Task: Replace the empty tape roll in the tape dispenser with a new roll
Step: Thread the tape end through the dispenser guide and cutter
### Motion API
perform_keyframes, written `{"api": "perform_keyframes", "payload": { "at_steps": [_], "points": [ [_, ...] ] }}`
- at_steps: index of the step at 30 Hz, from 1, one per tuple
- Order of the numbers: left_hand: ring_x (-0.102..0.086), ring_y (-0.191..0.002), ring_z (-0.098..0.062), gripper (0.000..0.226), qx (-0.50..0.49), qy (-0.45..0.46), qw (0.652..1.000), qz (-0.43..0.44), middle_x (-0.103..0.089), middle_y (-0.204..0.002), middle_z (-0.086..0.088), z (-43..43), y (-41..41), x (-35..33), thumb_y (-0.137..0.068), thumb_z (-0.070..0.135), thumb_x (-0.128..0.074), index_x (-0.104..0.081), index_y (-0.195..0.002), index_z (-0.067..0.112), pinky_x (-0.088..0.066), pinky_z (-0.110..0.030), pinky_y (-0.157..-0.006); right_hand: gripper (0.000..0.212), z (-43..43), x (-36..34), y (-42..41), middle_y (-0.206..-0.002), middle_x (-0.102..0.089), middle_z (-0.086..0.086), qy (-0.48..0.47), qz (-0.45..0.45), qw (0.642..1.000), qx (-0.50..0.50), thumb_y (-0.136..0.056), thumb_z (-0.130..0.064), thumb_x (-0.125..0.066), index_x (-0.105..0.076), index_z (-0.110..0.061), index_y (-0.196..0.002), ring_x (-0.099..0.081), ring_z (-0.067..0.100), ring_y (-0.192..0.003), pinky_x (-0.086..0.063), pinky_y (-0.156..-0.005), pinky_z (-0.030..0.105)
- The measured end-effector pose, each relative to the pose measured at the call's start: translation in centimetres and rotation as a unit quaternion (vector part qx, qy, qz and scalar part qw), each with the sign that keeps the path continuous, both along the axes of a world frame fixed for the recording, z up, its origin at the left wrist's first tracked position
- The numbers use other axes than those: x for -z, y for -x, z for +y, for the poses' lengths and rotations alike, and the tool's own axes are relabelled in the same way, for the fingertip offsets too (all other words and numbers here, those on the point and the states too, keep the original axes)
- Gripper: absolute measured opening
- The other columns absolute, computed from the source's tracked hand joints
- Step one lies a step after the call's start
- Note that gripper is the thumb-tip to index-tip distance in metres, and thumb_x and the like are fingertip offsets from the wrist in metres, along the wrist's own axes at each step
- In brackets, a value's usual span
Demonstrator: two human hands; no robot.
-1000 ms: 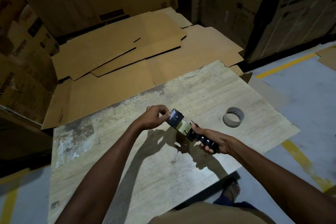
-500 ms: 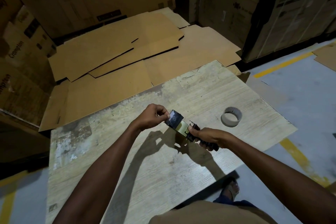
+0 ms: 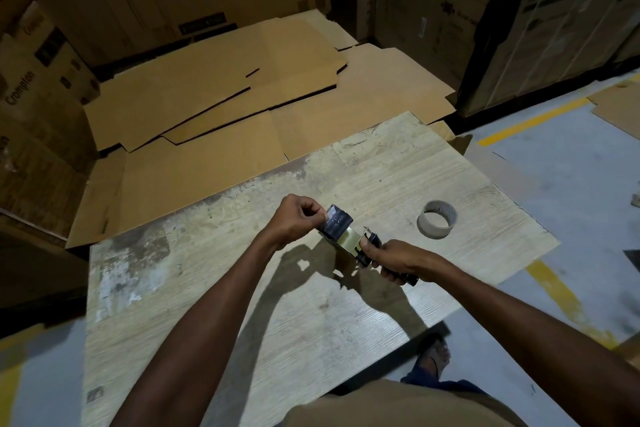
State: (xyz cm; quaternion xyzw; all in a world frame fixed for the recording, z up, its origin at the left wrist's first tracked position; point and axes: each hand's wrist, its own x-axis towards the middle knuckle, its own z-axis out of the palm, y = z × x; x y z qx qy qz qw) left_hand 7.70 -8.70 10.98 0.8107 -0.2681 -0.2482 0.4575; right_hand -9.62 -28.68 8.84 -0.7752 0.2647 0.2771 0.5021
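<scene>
Little changed in the last sec: L hand (image 3: 300,218) stayed pinched at the new roll (image 3: 337,220), prob. on the tape end. Roll sat in the dispenser (image 3: 371,240), held over the table (image 3: 311,322). R hand (image 3: 394,260) gripped the handle, thumb crept fwd. Empty core (image 3: 436,224) lay aside on the table, so the swap looked done and threading was left

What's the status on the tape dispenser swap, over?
Right hand grips dispenser handle. Left hand pinches at mounted roll. Empty core aside on table. Nothing blocking.

dispenser handle (image 3: 409,279): mostly hidden in right hand (image 3: 398,258) | tape roll (image 3: 338,221): partly behind left hand (image 3: 298,218)
</scene>
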Motion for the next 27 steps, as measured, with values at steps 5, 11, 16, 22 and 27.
{"api": "perform_keyframes", "payload": {
  "at_steps": [5,11,16,22,27],
  "points": [
    [-0.076,-0.077,-0.026,0.01,-0.013,-0.004,1.0,0.02,-0.078,-0.08,-0.015,0.4,-0.5,-0.1,-0.09,0.0,-0.071,-0.078,-0.084,-0.003,-0.063,-0.035,-0.075,0.091,0.2,-0.5,-0.6,-0.077,-0.067,0.009,0.02,0.012,1.0,-0.009,-0.085,-0.088,-0.04,-0.069,-0.003,-0.104,-0.062,0.022,-0.066,-0.052,-0.062,0.032],
    [-0.074,-0.075,-0.021,0.009,-0.019,-0.009,0.999,0.028,-0.077,-0.081,-0.016,0.3,-0.2,-0.2,-0.089,-0.001,-0.07,-0.077,-0.084,-0.004,-0.062,-0.031,-0.072,0.105,0.8,-1.4,-1.6,-0.07,-0.067,0.011,0.077,0.047,0.996,-0.018,-0.072,-0.102,-0.033,-0.067,-0.006,-0.095,-0.062,0.024,-0.057,-0.054,-0.06,0.032],
    [-0.074,-0.075,-0.02,0.009,-0.022,-0.012,0.999,0.022,-0.078,-0.082,-0.015,0.3,-0.8,0.0,-0.09,0.0,-0.071,-0.078,-0.085,-0.002,-0.063,-0.034,-0.075,0.11,0.9,-1.7,-2.4,-0.073,-0.07,0.012,0.077,0.06,0.995,-0.014,-0.066,-0.104,-0.034,-0.07,-0.005,-0.096,-0.066,0.024,-0.059,-0.057,-0.061,0.032],
    [-0.073,-0.077,-0.019,0.014,-0.011,-0.013,1.0,0.021,-0.078,-0.086,-0.014,1.1,-1.6,0.2,-0.09,0.001,-0.071,-0.078,-0.08,0.009,-0.062,-0.036,-0.076,0.092,-1.3,-1.9,-2.7,-0.081,-0.064,0.012,-0.178,0.067,0.982,0.013,-0.086,-0.085,-0.046,-0.062,0.002,-0.11,-0.061,0.016,-0.057,-0.055,-0.053,0.028],
    [-0.072,-0.074,-0.015,0.007,-0.029,-0.007,0.999,0.028,-0.078,-0.089,-0.018,1.9,-1.7,0.5,-0.089,0.001,-0.072,-0.078,-0.085,0.0,-0.058,-0.027,-0.068,0.079,-1.5,-0.4,-1.6,-0.075,-0.063,0.008,-0.394,0.127,0.897,0.154,-0.083,-0.077,-0.064,-0.066,0.001,-0.099,-0.062,0.013,-0.052,-0.055,-0.045,0.022]
  ]
}}
